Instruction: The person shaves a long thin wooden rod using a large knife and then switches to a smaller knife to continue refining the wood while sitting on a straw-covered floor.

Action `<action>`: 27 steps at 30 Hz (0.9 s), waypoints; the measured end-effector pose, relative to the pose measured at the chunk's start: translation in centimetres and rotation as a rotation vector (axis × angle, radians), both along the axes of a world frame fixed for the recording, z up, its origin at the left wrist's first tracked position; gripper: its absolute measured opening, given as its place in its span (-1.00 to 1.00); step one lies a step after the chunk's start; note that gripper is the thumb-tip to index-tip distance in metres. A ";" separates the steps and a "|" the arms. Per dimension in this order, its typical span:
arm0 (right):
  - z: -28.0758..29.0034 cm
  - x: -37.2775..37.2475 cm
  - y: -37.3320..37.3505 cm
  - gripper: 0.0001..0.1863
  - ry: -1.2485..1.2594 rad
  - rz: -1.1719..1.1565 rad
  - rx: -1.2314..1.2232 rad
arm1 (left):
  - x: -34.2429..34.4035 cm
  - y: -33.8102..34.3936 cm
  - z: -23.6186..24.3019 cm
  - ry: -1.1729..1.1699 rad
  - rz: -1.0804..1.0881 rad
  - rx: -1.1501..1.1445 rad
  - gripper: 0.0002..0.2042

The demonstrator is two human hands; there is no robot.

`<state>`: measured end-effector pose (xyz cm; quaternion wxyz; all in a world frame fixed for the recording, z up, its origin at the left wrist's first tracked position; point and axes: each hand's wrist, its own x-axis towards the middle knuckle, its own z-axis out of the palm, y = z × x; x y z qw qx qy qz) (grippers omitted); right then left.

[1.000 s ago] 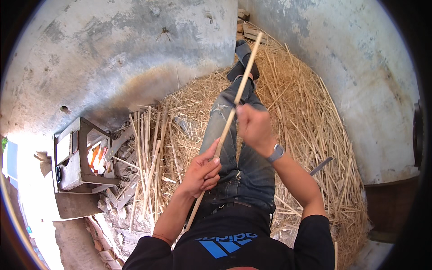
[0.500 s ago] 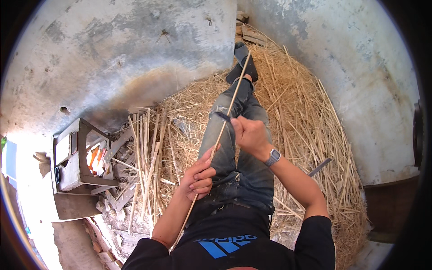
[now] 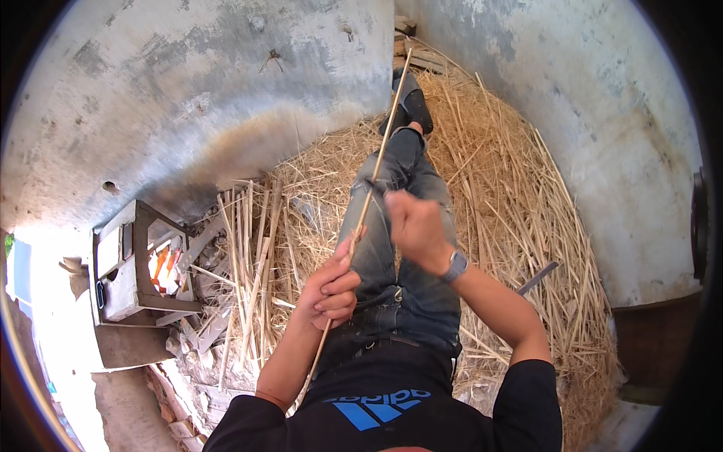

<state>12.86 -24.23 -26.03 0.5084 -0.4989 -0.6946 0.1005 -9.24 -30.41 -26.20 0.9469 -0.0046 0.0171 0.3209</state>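
A long thin pale stick, perhaps a bamboo strip (image 3: pixel 386 135), runs lengthwise over my legs from beside my waist to past my feet. My left hand (image 3: pixel 329 292) is closed around its nearer part, thumb stretched along it. Beside the stick, over my thighs, my right hand (image 3: pixel 419 232) makes a fist. From that fist a dark knife blade (image 3: pixel 378 184) reaches across to the stick; it is smeared by motion, and the handle is hidden in my fingers. Whether the edge touches the stick I cannot tell.
Straw and shavings (image 3: pixel 512 203) cover the floor around my jeans-clad legs. Split pale strips (image 3: pixel 252 256) lean at the left, near a worn wooden stool (image 3: pixel 139 264) on its side. A flat dark strip (image 3: pixel 538 277) lies right of my forearm. Plastered walls (image 3: pixel 226 83) rise ahead.
The stick's far end has moved farther away and slightly left. My right hand has shifted a little left and nearer, with the blade now blurred; my left hand stays nearly in place.
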 end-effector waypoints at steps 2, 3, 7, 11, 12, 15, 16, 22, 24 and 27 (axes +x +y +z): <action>-0.3 -0.8 -2.5 -0.61 -0.078 0.077 -0.051 | -0.8 0.2 -0.6 0.043 0.033 -0.029 -0.47; -0.3 -0.9 -2.9 -0.59 -0.160 0.149 -0.104 | -1.0 0.3 -1.0 0.083 0.062 -0.058 -0.47; 2.1 1.7 1.2 -0.55 0.028 -0.089 -0.125 | -0.3 -0.4 0.4 0.110 -0.023 0.023 -0.46; 0.5 -2.3 -3.6 -0.56 0.036 0.166 -0.195 | 0.0 0.2 1.3 0.281 0.072 0.116 -0.47; 0.7 -1.7 -3.2 -0.55 0.059 0.212 -0.199 | -0.1 0.4 1.4 0.366 0.118 0.125 -0.47; 2.2 0.6 -1.4 -0.52 0.341 0.128 -0.406 | 0.3 0.2 2.0 0.471 0.090 0.233 -0.45; 3.4 1.2 -1.1 -0.52 0.538 0.204 -0.485 | 0.4 0.1 2.5 0.474 0.093 0.232 -0.45; 5.6 0.0 -3.0 -0.66 0.330 0.309 -0.475 | 1.6 -0.1 3.9 0.783 0.175 0.456 -0.44; 5.3 -0.2 -3.3 -0.70 0.286 0.336 -0.519 | 2.0 -0.2 3.3 0.826 0.208 0.554 -0.43; 5.1 0.0 -3.2 -0.69 0.108 0.343 -0.388 | 2.1 -0.1 2.2 0.934 0.255 0.560 -0.42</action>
